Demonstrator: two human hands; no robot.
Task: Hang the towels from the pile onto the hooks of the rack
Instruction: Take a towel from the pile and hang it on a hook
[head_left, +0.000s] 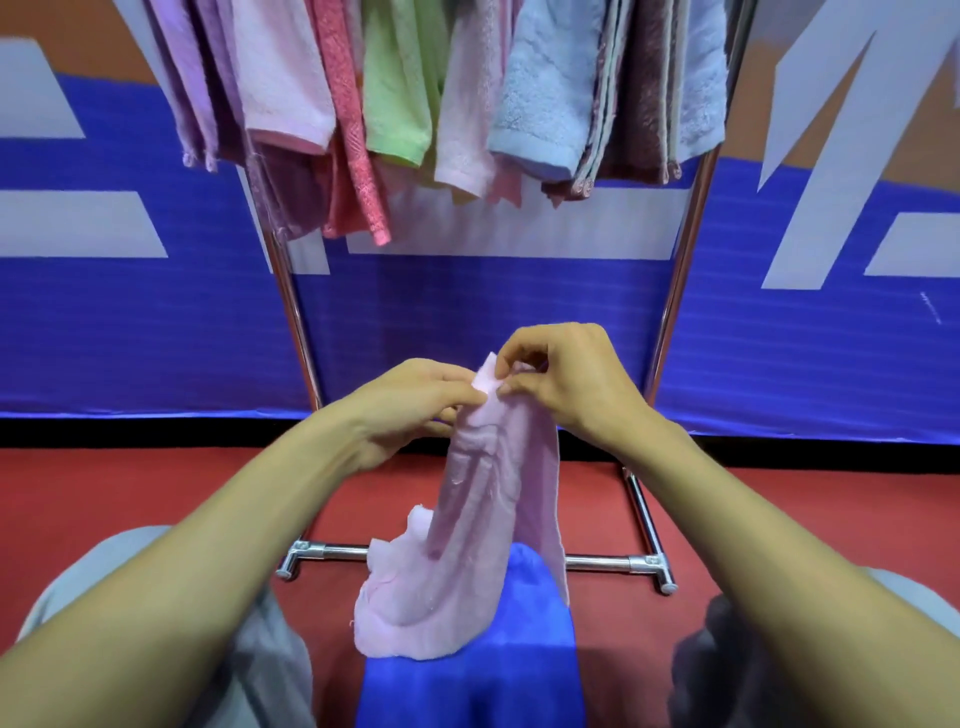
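Note:
A pale pink towel (467, 545) hangs down in front of me, its lower end draped on a blue cloth (467, 686). My left hand (410, 410) and my right hand (566, 384) both pinch its top corner, fingertips close together. Above, the chrome rack (680, 270) carries several hung towels: lilac (187, 88), pink (285, 78), coral (348, 130), green (395, 88) and light blue (545, 104). The hooks themselves are out of view.
The rack's lower crossbar (608, 562) and side rail lie on the red floor (130, 499). A blue and white banner wall (467, 322) stands behind the rack. My knees in grey (104, 582) flank the blue cloth; a dark grey bundle (717, 675) sits at the lower right.

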